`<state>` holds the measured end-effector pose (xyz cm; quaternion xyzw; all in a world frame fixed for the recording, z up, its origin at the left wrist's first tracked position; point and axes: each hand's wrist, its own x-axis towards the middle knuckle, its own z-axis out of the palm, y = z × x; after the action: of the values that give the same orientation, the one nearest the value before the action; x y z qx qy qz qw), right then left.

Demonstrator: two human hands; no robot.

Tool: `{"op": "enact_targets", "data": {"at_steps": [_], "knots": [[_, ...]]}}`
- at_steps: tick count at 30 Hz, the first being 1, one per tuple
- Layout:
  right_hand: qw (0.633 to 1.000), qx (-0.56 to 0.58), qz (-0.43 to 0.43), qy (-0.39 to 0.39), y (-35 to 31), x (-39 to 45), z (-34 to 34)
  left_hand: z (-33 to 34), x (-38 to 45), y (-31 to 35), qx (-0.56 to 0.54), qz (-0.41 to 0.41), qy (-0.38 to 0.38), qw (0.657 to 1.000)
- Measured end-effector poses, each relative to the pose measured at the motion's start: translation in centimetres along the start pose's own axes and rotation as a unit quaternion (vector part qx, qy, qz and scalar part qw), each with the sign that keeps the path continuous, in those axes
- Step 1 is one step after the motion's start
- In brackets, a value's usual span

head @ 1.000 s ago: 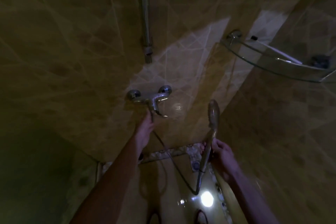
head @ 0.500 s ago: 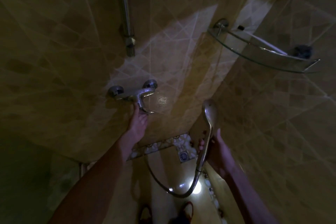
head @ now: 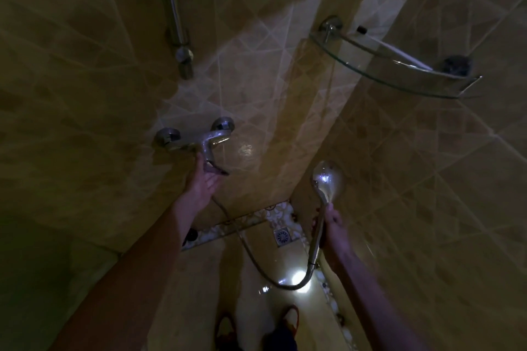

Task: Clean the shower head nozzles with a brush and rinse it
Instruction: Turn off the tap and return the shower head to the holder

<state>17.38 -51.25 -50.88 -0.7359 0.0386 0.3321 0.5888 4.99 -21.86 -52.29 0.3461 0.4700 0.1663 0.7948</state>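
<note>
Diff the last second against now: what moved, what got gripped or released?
The left hand rose from under the chrome wall mixer tap to its lever, fingers open against it. The right hand kept its grip on the chrome handheld shower head. Hose and glass corner shelf unchanged.

A curved glass corner shelf (head: 379, 77) with a metal rail is fixed high in the corner where two tan tiled walls meet. On it lie a thin pale stick-like item (head: 405, 57), too dim to identify, and a dark round object (head: 456, 65) at the right end. Far below, the glossy tiled floor (head: 256, 265) has a square metal drain (head: 282, 236) near its pebble-patterned border, and two shoes (head: 289, 319) stand on it.
</note>
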Motion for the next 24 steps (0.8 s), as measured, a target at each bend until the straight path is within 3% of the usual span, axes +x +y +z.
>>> {"op": "enact_targets", "data": {"at_steps": [8,24], "knots": [[1.0,-0.003,-0.005,0.003,1.3,1.2,-1.5,-1.3,-0.5,1.6,0.073,-0.023,-0.038,0.996],[1.0,0.005,-0.002,-0.012,1.4,1.1,-2.3,-0.6,-1.0,2.5,0.075,-0.07,-0.041,0.994]]}}
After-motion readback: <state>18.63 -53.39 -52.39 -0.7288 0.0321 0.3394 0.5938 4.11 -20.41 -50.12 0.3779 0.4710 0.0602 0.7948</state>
